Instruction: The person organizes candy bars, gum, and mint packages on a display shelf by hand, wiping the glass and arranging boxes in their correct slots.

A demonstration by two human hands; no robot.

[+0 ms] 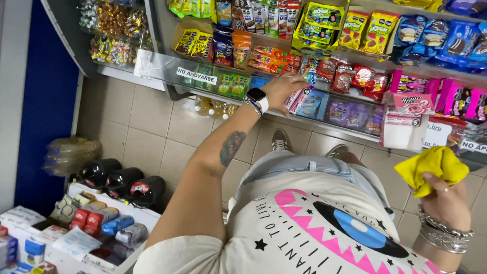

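yellow cloth (433,167) bunched, pointing up-left, clenched in right hand (446,198); left hand (285,89) grip closes on pink packets (296,100).

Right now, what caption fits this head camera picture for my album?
Left hand reaches for snack packets on the sweets shelf while right hand holds a yellow cloth.

The yellow cloth (431,169) looks soft and matt; the snack packets (357,78) are glossy plastic; the floor tiles (143,131) are smooth and dull.

Left hand (286,88) on shelf packets (300,100); right hand (448,198) grips yellow cloth (431,168).
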